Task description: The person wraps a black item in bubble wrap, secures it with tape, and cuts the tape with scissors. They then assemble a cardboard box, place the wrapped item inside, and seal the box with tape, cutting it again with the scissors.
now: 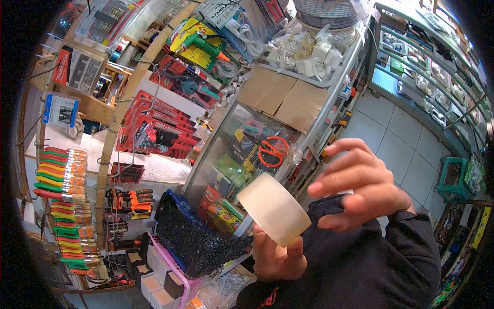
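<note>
My left hand (278, 255) grips a roll of clear tape (272, 208) from below, holding it up in front of me. My right hand (360, 185) hovers just right of the roll, fingers spread and pointing at it, the thumb close to the roll's edge. It holds nothing that I can see. A dark sleeve (406, 252) covers my right forearm.
A glass display counter (247, 149) with orange scissors (272, 149) and boxed goods stands behind the roll. Carded tools (159, 129) and colourful brushes (62, 180) hang at the left. A dark basket (190, 237) sits low. Tiled floor (396, 139) and a green stool (453, 180) lie to the right.
</note>
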`<state>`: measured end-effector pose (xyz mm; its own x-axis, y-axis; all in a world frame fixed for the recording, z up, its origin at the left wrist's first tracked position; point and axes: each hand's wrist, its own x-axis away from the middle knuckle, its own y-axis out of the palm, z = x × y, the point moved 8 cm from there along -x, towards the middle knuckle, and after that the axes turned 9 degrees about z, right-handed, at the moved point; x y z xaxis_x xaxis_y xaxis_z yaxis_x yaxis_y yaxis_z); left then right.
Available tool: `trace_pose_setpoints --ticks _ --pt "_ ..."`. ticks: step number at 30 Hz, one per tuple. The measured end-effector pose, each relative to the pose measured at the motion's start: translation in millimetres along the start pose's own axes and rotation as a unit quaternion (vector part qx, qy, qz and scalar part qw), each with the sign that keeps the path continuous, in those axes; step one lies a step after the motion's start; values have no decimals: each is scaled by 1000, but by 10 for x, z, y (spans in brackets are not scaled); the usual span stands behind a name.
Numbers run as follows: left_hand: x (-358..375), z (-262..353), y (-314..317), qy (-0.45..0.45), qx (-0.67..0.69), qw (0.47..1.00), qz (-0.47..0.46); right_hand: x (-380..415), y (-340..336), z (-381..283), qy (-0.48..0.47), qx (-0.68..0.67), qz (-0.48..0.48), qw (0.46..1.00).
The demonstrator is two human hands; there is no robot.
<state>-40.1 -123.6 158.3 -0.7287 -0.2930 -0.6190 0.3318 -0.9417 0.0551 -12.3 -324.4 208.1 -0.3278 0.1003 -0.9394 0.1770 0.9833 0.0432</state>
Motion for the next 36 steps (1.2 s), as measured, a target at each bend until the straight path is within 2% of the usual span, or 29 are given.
trace_pose_setpoints --ticks 2,5,9,16,25,28,31,34,36 --pt "1 -3 -14 -19 1 1000 12 1 45 112 60 -22 -1 998" --pt "-7 -3 1 -29 4 1000 7 70 157 234 154 -32 -102 982" --pt "-13 28 -4 -8 12 1000 -11 193 281 339 222 -109 -106 963" --pt "5 0 -81 1 20 1000 4 363 355 428 247 -149 -122 950" --pt "-78 67 -16 76 -34 992 -92 431 373 521 278 -193 -116 934" --pt "-96 18 16 56 -10 994 -88 456 372 563 288 -192 -110 932" --pt "-88 -9 21 104 -24 988 -113 486 383 603 295 -184 -96 933" --pt "-191 -23 74 73 -3 989 -128 498 383 644 320 -179 -85 927" --pt "-170 -85 22 35 -17 994 -106 477 369 675 342 -162 -81 922"
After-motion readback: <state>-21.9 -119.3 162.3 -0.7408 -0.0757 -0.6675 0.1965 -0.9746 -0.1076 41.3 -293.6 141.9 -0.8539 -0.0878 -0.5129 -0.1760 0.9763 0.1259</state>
